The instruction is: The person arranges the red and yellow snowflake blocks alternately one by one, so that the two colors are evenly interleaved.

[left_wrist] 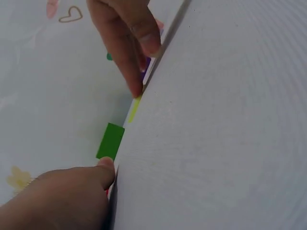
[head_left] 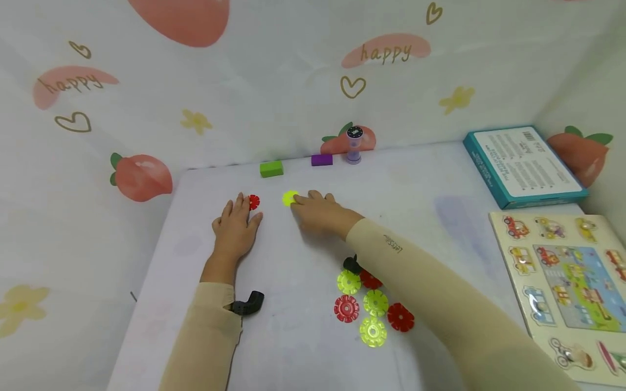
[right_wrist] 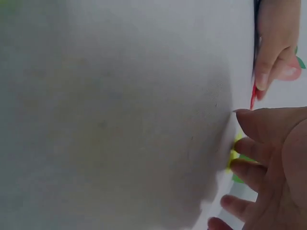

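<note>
My left hand lies palm down at the far left of the table, its fingertips on the edge of a red notched plastic disc. To the right, my right hand touches a yellow notched disc with its fingertips. In the right wrist view the fingers spread loosely at the yellow disc's edge, with the thumb apart. The left wrist view shows that yellow disc edge-on under a right fingertip. Both discs lie flat and are partly covered by the hands.
Several more red and yellow discs lie in a cluster under the right forearm. Behind the hands are a green block, a purple block and a small lilac hourglass. A teal box and a picture puzzle board are at right.
</note>
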A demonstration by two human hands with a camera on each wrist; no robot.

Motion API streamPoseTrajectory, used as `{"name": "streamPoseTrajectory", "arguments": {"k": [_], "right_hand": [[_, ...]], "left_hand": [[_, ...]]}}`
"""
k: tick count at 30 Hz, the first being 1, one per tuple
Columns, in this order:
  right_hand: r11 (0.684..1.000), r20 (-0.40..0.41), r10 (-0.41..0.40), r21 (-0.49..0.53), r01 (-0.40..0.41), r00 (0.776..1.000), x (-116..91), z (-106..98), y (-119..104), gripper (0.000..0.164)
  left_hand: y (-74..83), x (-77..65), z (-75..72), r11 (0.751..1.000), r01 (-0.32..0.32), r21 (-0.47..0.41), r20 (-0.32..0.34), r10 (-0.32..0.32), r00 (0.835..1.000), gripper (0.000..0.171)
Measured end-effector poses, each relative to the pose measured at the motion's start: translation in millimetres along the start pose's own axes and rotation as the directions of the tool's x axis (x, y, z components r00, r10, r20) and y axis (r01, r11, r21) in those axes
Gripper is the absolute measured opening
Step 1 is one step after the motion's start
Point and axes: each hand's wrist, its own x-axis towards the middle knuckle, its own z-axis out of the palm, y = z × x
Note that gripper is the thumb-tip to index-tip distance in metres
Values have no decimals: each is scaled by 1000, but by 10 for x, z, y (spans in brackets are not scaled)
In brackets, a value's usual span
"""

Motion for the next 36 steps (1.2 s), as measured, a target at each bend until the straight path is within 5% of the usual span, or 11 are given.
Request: {"name": "streamPoseTrajectory", "arguments": {"k": [12, 25, 36], "right_hand": [[994, 7, -21, 111, 20, 1000, 188, -56, -64, 64], [999, -8, -44, -31, 44, 999, 286, -64, -152, 73], [999, -7, -36, 22, 37, 999, 291, -26, -145, 82]], "left_hand": [[2, -23, -43, 998, -54, 45, 35, 53, 998, 64], [63, -9, -8, 994, -99, 53, 57, 96, 994, 59], [63, -7, 19, 994, -88, 65, 53, 85, 995, 59]]}}
